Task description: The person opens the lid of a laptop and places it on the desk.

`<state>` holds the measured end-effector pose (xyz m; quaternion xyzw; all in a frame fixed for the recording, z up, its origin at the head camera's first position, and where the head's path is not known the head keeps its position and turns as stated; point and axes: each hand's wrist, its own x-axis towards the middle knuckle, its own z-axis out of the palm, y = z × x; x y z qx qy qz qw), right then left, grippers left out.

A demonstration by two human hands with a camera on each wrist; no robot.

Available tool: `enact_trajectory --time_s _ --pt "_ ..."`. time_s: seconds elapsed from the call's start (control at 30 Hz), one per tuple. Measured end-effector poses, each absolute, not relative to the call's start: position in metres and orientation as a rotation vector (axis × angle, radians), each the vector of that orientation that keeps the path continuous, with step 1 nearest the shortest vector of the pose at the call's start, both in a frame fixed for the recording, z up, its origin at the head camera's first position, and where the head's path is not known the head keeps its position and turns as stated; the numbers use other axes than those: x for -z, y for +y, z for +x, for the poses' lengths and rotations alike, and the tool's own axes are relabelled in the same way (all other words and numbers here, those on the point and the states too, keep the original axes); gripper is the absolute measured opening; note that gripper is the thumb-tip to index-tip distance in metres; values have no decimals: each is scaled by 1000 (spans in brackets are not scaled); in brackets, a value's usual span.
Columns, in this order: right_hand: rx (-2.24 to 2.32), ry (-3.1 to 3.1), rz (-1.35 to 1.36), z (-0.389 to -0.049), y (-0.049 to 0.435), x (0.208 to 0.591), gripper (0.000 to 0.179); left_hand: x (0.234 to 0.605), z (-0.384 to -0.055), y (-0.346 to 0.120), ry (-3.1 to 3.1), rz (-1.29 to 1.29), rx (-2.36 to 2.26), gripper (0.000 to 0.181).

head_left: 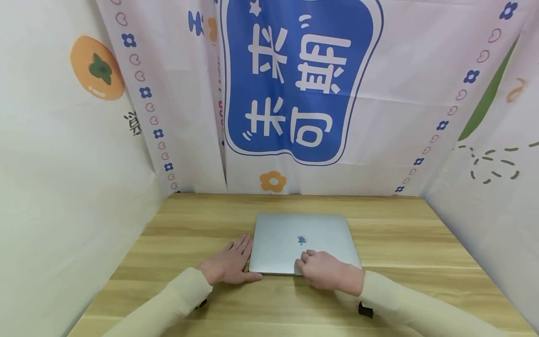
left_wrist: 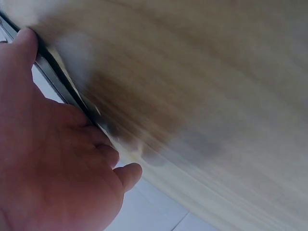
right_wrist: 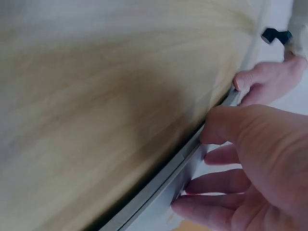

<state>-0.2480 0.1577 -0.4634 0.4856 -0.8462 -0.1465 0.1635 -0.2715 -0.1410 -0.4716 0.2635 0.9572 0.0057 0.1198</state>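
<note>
A closed silver laptop (head_left: 282, 234) lies flat on the wooden table, its logo facing up. My left hand (head_left: 230, 263) rests against its left side, fingers extended along the edge and thumb reaching across the front left corner. Near the middle of the front edge, my right hand (head_left: 326, 272) bends over the lid with curled fingers. In the right wrist view, the right thumb (right_wrist: 219, 125) is at the lid's front edge while the other fingers lie over the lid. The left wrist view has the left hand (left_wrist: 57, 163) beside the laptop's dark edge.
The wooden table (head_left: 396, 243) extends around the laptop on every side. A printed cloth (head_left: 404, 140) with a blue emblem hangs behind it, and white cloth walls (head_left: 76, 187) stand left and right. A dark wrist device (head_left: 365, 310) shows under the right sleeve.
</note>
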Motion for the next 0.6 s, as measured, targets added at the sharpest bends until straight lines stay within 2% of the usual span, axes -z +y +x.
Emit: enact_trajectory --time_s 0.17,0.6 --pt "618 -2253 1365 -245 153 465 24 469 -273 -140 2798 777 -23 109" --pt "712 -2236 1357 -239 146 465 25 467 -268 -143 2786 763 1 108"
